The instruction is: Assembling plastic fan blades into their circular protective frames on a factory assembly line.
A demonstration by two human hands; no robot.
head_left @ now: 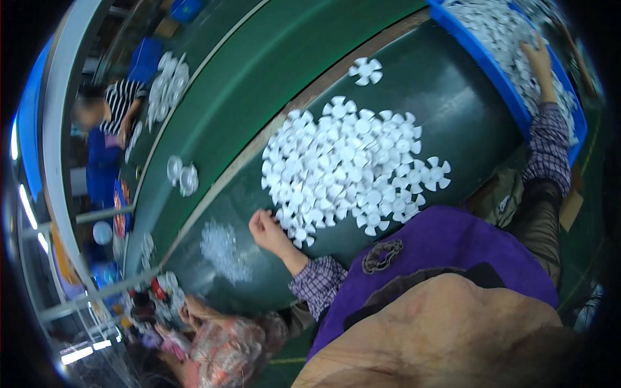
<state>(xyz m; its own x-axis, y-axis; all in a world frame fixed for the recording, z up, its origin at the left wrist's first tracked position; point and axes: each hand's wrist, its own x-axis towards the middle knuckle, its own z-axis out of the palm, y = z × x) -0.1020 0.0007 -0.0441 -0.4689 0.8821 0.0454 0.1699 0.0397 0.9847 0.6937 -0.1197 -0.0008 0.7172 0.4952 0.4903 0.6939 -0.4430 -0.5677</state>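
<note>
A broad pile of small white plastic fan blades lies on the dark green table in front of me. At its near left edge is my left hand, with the fingers curled in; whatever they may hold is hidden. My right hand reaches into a blue bin at the far right, which is full of the same white pieces. Its fingers are closed around some of them, though the grip is partly blurred. One fan blade rests apart, beyond the pile.
Left of the pile lies a heap of small clear plastic parts. Behind a raised strip runs a green conveyor belt carrying round white parts. A co-worker in a striped shirt is across it; another person's patterned sleeve is close at my left.
</note>
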